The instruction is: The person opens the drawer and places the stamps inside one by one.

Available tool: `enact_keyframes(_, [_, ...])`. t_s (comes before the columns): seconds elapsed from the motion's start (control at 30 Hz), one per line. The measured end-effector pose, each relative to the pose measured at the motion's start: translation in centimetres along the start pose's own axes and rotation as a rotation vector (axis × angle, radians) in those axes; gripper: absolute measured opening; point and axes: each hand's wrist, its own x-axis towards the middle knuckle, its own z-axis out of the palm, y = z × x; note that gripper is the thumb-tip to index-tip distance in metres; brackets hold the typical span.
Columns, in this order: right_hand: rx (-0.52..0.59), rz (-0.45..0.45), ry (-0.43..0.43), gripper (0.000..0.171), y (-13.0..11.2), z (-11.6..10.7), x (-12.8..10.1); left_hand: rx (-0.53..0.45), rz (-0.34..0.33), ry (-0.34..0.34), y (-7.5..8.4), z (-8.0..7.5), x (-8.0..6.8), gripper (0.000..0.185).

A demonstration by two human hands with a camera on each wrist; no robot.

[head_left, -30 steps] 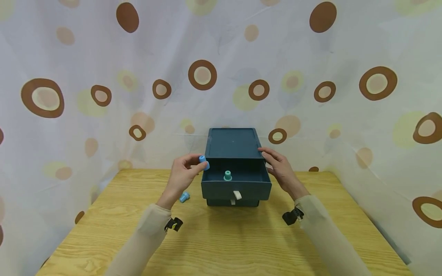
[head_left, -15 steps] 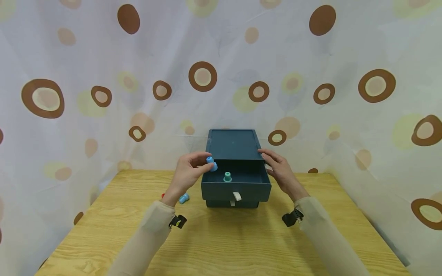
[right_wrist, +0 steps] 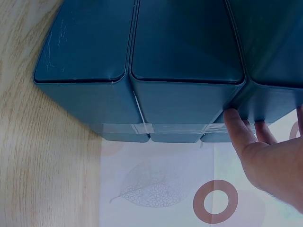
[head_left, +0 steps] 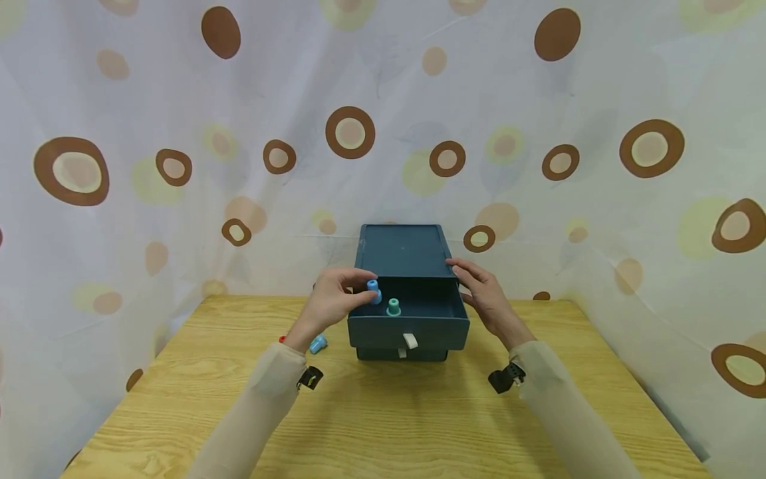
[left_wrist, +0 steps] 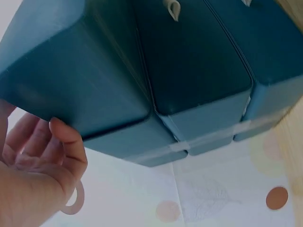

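Observation:
My left hand (head_left: 336,297) pinches a small blue plastic peg (head_left: 374,291), narrow at the top and wider below. It holds the peg over the left part of the pulled-out top drawer (head_left: 407,330). In that drawer a green peg (head_left: 393,307) of like shape stands upright near the front wall. The left wrist view shows the left hand (left_wrist: 42,165) at the drawer's side, its fingertips and the peg partly hidden. My right hand (head_left: 487,299) rests against the right side of the dark blue drawer cabinet (head_left: 403,249); in the right wrist view its thumb and fingers (right_wrist: 234,125) touch the side wall.
Another blue peg (head_left: 318,343) lies on the wooden table (head_left: 419,419) left of the cabinet. A red piece (head_left: 282,339) shows partly behind the left wrist. White pull tabs (head_left: 409,340) hang on the drawer fronts. A patterned cloth (head_left: 383,193) hangs close behind.
My left hand has moved right and slightly down with the blue peg, from the drawer's left edge to over its inside. The red piece has come into view. My right hand stays put.

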Motion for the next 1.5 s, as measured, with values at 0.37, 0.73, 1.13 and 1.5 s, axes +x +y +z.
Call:
enact_keyframes(0.37, [-0.003, -0.002, 0.008, 0.055, 0.1, 0.0, 0.1, 0.167, 0.087, -0.084, -0.3, -0.1, 0.4, 0.028])
enact_keyframes(0.73, [-0.003, 0.0, 0.011, 0.054, -0.1, 0.1, 0.0, 0.216, 0.039, -0.205, 0.2, -1.2, 1.2, 0.026])
enact_keyframes(1.13, [0.007, -0.003, -0.003, 0.054, 0.0, 0.1, -0.1, 0.268, 0.014, -0.256, 0.7, -1.3, 1.6, 0.028])
enact_keyframes(1.5, [-0.004, -0.002, -0.008, 0.056, 0.0, 0.0, -0.1, 0.246, 0.016, -0.275, 0.6, -1.3, 1.6, 0.036])
